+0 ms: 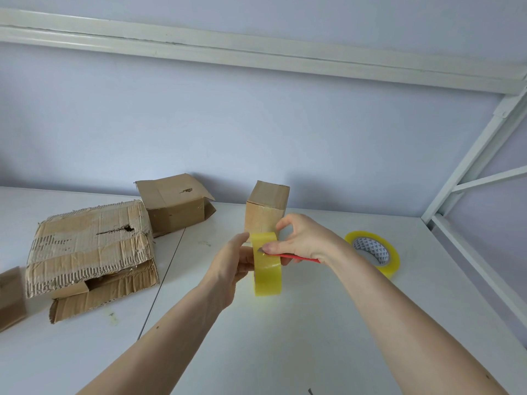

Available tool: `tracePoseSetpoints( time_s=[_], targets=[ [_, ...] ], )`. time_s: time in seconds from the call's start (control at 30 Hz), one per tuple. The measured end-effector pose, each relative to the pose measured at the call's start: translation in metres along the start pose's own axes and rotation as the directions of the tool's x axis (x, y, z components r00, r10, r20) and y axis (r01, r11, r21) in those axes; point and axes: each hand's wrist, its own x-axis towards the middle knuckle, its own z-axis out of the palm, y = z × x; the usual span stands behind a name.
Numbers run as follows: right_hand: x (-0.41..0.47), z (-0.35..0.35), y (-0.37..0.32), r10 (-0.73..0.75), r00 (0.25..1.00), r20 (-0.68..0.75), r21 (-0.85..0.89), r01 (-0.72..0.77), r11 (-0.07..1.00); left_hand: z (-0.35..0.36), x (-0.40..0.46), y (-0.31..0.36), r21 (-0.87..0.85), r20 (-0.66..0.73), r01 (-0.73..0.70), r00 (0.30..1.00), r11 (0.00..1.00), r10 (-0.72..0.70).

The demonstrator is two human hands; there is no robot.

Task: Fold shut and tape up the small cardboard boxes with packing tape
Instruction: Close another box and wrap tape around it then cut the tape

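My left hand [232,266] grips a yellowish roll of packing tape [268,272] on edge above the white table [313,323]. My right hand [302,240] holds a red utility knife [299,258], its blade tip touching the roll's outer face. Behind the hands a small closed cardboard box [266,208] stands upright. A small box with open flaps [174,203] lies at the back left. A large torn, crushed box [88,249] lies to the left.
A second tape roll [373,252] lies flat on the table to the right. A piece of cardboard [11,295] shows at the left edge. A white metal frame [467,178] runs along the right side and overhead. A wall stands behind the table.
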Motion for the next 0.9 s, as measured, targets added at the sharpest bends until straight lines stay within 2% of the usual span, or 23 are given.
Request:
tracePoseSetpoints(
  time_s=[0.13, 0.23, 0.37, 0.53, 0.6, 0.7, 0.77, 0.83, 0.9],
  targets=[
    [-0.005, 0.005, -0.011, -0.048, 0.998, -0.045, -0.320, 0.031, 0.947, -0.004, 0.012, -0.002, 0.015, -0.134, 0.003, 0.991, 1.000, -0.001],
    [-0.014, 0.014, -0.024, -0.116, 0.992, -0.049, -0.539, 0.072, 0.839, -0.006, 0.019, -0.004, 0.032, -0.255, -0.047, 0.965, 0.998, 0.054],
    [-0.025, 0.030, -0.037, -0.216, 0.976, -0.007, -0.729, 0.143, 0.669, -0.017, 0.031, 0.002, 0.035, -0.378, -0.158, 0.912, 0.987, 0.159],
    [-0.034, 0.065, -0.050, -0.230, 0.964, 0.132, -0.888, 0.218, 0.405, -0.020, 0.047, 0.027, 0.041, -0.293, -0.252, 0.922, 0.967, 0.253],
    [-0.035, 0.076, -0.052, -0.191, 0.964, 0.187, -0.901, 0.246, 0.358, -0.018, 0.056, 0.037, 0.103, -0.218, -0.292, 0.926, 0.951, 0.308],
    [-0.043, 0.075, -0.055, -0.146, 0.960, 0.239, -0.889, 0.276, 0.364, -0.012, 0.067, 0.048, 0.145, -0.056, -0.344, 0.933, 0.928, 0.355],
    [-0.049, 0.061, -0.061, -0.209, 0.956, 0.204, -0.860, 0.277, 0.429, -0.005, 0.074, 0.053, 0.161, 0.036, -0.338, 0.941, 0.927, 0.337],
    [-0.046, 0.034, -0.068, -0.283, 0.958, 0.053, -0.803, 0.210, 0.558, 0.000, 0.078, 0.055, 0.164, 0.072, -0.322, 0.947, 0.932, 0.314],
    [-0.026, 0.005, -0.068, -0.275, 0.951, -0.144, -0.699, 0.100, 0.708, 0.002, 0.082, 0.052, 0.197, 0.052, -0.319, 0.948, 0.927, 0.315]
  ],
)
